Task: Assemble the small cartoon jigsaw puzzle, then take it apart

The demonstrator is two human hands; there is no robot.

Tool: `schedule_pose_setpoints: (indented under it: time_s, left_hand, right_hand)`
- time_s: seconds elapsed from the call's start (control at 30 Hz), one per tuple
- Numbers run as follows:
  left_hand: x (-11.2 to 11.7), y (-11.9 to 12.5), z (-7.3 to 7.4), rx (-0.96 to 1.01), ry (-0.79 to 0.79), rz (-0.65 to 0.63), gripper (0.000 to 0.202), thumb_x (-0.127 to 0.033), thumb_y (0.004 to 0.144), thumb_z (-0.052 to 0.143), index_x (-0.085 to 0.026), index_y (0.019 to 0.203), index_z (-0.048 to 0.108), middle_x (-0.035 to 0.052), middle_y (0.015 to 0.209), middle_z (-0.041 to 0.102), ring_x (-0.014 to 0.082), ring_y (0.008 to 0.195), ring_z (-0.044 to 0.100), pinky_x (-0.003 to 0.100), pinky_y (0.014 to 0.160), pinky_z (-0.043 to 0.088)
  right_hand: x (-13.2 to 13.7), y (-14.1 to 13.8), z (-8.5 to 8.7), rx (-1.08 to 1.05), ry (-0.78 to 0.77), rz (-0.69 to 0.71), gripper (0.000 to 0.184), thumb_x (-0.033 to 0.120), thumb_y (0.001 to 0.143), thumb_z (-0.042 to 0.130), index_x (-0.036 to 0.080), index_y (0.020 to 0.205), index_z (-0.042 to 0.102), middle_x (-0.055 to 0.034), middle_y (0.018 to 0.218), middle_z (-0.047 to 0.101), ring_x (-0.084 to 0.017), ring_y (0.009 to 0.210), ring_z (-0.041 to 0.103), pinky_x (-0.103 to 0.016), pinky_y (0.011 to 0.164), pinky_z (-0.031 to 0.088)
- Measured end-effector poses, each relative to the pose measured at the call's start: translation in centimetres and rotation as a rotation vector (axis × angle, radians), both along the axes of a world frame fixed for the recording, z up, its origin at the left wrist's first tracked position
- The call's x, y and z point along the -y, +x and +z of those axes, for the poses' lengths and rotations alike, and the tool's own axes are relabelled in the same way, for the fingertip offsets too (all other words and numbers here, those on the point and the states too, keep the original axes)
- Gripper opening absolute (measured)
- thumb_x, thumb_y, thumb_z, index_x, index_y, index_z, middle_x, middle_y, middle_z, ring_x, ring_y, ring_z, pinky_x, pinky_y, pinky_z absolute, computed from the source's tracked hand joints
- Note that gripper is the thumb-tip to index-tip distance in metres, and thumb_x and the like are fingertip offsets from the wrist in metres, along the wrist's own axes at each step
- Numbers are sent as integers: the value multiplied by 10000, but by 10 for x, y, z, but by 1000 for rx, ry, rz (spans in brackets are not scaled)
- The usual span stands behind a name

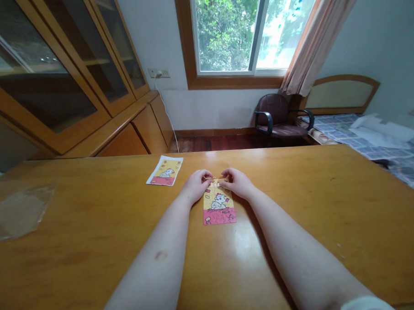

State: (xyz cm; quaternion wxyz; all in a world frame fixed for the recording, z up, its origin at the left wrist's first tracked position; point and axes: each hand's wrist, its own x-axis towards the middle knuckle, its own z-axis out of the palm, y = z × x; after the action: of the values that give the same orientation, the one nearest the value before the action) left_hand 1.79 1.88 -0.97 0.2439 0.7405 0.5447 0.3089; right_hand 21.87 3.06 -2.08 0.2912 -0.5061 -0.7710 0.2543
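A small jigsaw puzzle, yellow above and pink below with a white cartoon animal in a red hat, lies on the wooden table between my forearms. At its far left corner, my left hand is closed in a pinch on puzzle pieces at the top edge. Mirroring it at the far right corner, my right hand pinches the same edge, where pieces look raised and uneven. My fingertips partly hide those pieces, so their exact fit cannot be made out.
A printed picture card with the same design lies beyond my left hand. Clear plastic wrapping rests at the table's left. Past the far edge stand a glass-door cabinet, an office chair and a bed.
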Motion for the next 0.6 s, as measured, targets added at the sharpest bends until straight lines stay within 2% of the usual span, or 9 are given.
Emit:
schedule_pose_setpoints:
  time_s: [0.1, 0.17, 0.3, 0.47, 0.6]
  left_hand:
    - [3, 1, 2, -98, 20, -67, 269, -307, 768, 589, -201, 1008, 644, 46, 1006, 648, 192, 945, 595, 313, 859, 473]
    - [6, 2, 4, -208, 33, -111, 396, -361, 725, 645, -221, 1095, 638, 50, 1066, 647, 223, 1014, 576, 341, 916, 447]
    - [8, 4, 7, -336, 44, -113, 450, -412, 710, 666, -248, 1129, 648, 52, 1097, 654, 256, 1068, 559, 360, 950, 420]
    - [5, 4, 6, -320, -42, -87, 368, -403, 753, 629, -253, 1085, 675, 49, 1098, 668, 236, 1037, 591, 320, 910, 442]
    - [3, 4, 6, -308, -71, -97, 283, -373, 774, 603, -249, 1011, 697, 44, 1028, 685, 220, 963, 612, 311, 857, 459]
  right_hand:
    - [3, -1, 5, 159, 79, 120, 636, 449, 606, 803, 194, 1154, 604, -68, 1043, 643, -213, 971, 549, -348, 878, 400]
    - [4, -2, 7, 240, 95, 148, 698, 501, 572, 814, 206, 1172, 611, -72, 1045, 642, -232, 996, 536, -368, 903, 380]
    - [3, -4, 6, 266, 66, 127, 560, 489, 601, 807, 212, 1068, 668, -40, 923, 664, -193, 854, 556, -322, 811, 400]
    - [0, -3, 2, 163, 30, 139, 250, 344, 697, 770, 219, 901, 699, -4, 824, 659, -141, 764, 566, -250, 707, 406]
    - [1, -4, 2, 94, 22, 110, 99, 256, 725, 731, 205, 798, 687, 13, 773, 619, -114, 702, 539, -227, 654, 400]
